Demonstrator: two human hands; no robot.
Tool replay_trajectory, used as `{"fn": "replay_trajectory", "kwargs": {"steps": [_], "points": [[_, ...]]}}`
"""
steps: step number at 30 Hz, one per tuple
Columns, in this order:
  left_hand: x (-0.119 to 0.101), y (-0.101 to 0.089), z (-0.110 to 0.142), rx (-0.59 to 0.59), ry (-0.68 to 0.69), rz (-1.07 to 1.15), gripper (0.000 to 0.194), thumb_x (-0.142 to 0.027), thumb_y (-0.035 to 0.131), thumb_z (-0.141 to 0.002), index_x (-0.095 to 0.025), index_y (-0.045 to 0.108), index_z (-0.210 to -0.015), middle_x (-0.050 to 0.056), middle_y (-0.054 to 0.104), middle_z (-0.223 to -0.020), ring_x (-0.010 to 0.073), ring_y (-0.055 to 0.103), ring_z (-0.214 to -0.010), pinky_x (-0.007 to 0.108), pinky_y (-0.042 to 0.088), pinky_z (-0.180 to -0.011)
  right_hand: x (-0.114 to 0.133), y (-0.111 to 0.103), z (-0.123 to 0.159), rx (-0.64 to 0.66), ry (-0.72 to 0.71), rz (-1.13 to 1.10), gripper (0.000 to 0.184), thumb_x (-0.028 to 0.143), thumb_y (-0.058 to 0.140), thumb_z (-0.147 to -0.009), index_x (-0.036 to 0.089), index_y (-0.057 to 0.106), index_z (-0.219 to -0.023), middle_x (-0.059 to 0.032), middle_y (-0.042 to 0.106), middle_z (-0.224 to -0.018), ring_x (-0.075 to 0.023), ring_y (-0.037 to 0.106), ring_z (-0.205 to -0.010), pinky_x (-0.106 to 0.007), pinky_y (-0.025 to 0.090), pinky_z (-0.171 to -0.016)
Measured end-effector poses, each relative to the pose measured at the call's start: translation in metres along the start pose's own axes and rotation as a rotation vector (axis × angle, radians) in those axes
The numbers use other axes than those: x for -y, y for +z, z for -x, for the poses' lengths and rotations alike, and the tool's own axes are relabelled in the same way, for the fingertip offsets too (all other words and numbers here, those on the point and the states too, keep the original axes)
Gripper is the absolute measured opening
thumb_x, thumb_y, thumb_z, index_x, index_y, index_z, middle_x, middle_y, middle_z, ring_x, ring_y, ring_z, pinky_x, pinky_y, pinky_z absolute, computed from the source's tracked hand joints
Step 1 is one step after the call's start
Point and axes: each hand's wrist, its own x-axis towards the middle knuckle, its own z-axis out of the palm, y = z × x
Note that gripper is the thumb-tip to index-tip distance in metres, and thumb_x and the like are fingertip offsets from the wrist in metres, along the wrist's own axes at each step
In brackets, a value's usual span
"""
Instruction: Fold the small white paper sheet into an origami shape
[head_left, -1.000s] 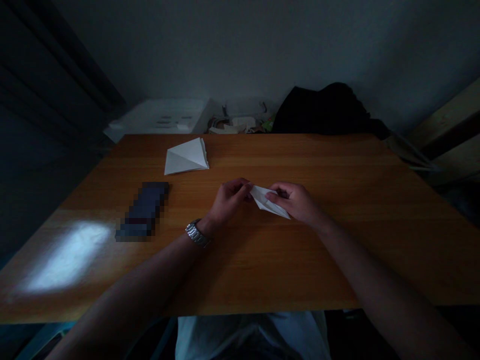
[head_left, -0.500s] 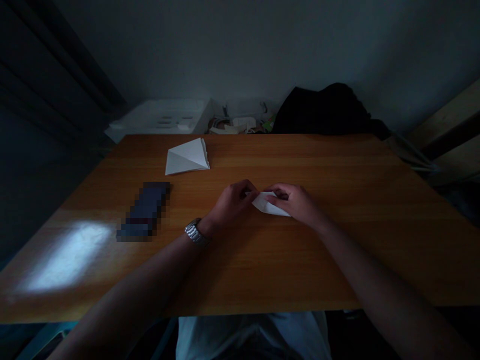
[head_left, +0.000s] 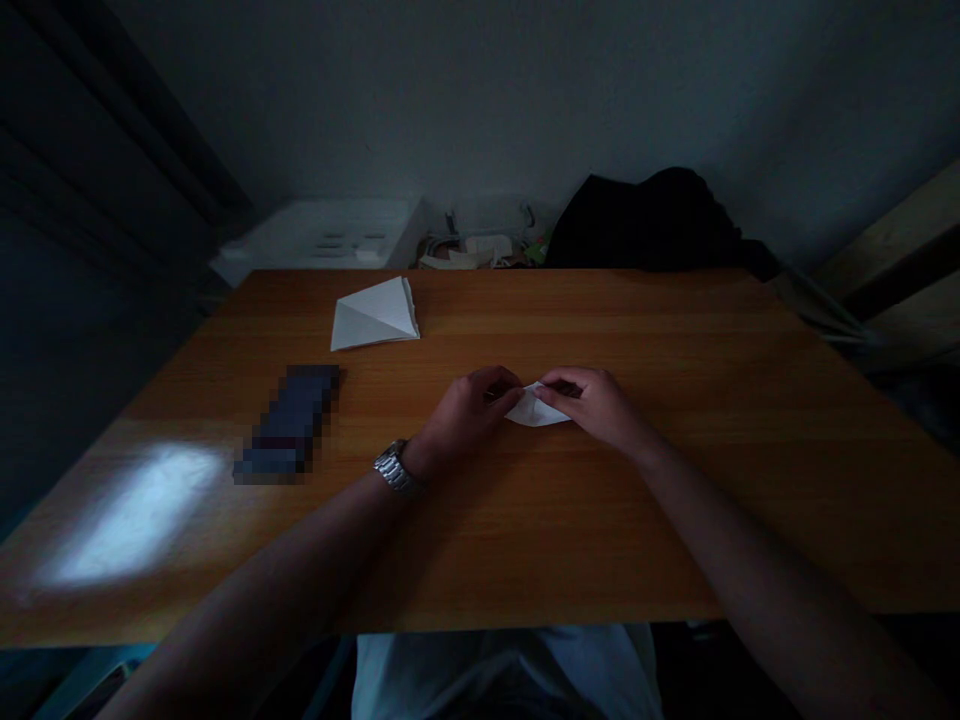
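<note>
A small folded piece of white paper (head_left: 535, 411) is held between my two hands, just above or on the middle of the wooden table. My left hand (head_left: 474, 402), with a metal watch (head_left: 393, 466) on its wrist, pinches the paper's left end between thumb and fingers. From the right, my right hand (head_left: 589, 400) pinches the paper near its upper edge, thumb in front. The fingertips of both hands are close together and hide part of the paper's top.
More folded white paper (head_left: 375, 315) lies at the back left of the table (head_left: 480, 560). A pixelated dark, flat object (head_left: 291, 415) lies to the left. Behind the table are a white basket (head_left: 337, 225), some clutter (head_left: 480, 250) and a black bag-like shape (head_left: 645, 225).
My left hand has shifted slightly and now pinches the paper lower. The paper has turned a little, and less of it shows at the right, by my right hand.
</note>
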Motion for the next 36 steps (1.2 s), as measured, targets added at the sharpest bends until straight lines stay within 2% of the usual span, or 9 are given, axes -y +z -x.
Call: {"fn": "replay_trajectory", "kwargs": {"steps": [6,16,22,29,36], "points": [[-0.0021,-0.0004,-0.0002,0.054,0.011,0.015,0.023,-0.034,0.058,-0.101,-0.016,0.072,-0.105,0.005,0.075,-0.097,0.0135,0.069,-0.083,0.023,0.052,-0.072,0.0056,-0.0017,-0.0003,0.023,-0.025,-0.024,0.018,0.039,0.067,-0.093,0.023,0.075,-0.092,-0.0032,0.077,-0.091,-0.0190,0.070,-0.082,-0.031,0.052,-0.076],[0.0011,-0.0029,-0.0030,0.043,-0.040,0.045,0.029,-0.041,0.061,-0.098,-0.014,0.073,-0.093,0.004,0.073,-0.085,0.0132,0.063,-0.073,0.022,0.046,-0.064,0.0055,-0.0010,-0.0006,0.018,0.031,-0.070,0.028,0.050,0.068,-0.091,0.023,0.076,-0.092,-0.0049,0.077,-0.093,-0.0216,0.070,-0.084,-0.034,0.054,-0.078],[0.0017,-0.0044,-0.0046,0.062,-0.027,0.099,0.029,-0.040,0.062,-0.097,-0.014,0.073,-0.093,0.004,0.071,-0.083,0.0116,0.060,-0.071,0.022,0.044,-0.063,0.0069,-0.0017,-0.0007,0.026,0.039,-0.133,0.027,0.049,0.068,-0.091,0.023,0.075,-0.091,-0.0037,0.076,-0.090,-0.0204,0.069,-0.084,-0.033,0.053,-0.079],[-0.0037,-0.0001,-0.0001,0.102,-0.056,0.076,0.025,-0.037,0.062,-0.097,-0.014,0.072,-0.098,0.004,0.071,-0.087,0.0119,0.061,-0.074,0.022,0.045,-0.066,0.0022,0.0017,-0.0002,0.042,0.021,-0.071,0.026,0.048,0.067,-0.092,0.023,0.074,-0.089,-0.0030,0.075,-0.086,-0.0194,0.068,-0.079,-0.032,0.050,-0.074],[0.0027,-0.0040,-0.0032,0.069,-0.056,0.121,0.029,-0.042,0.062,-0.097,-0.014,0.069,-0.089,0.003,0.066,-0.080,0.0114,0.056,-0.070,0.021,0.042,-0.060,0.0023,-0.0045,-0.0010,0.032,0.027,-0.040,0.025,0.047,0.070,-0.090,0.023,0.075,-0.090,-0.0034,0.076,-0.089,-0.0202,0.069,-0.080,-0.033,0.052,-0.075]]}}
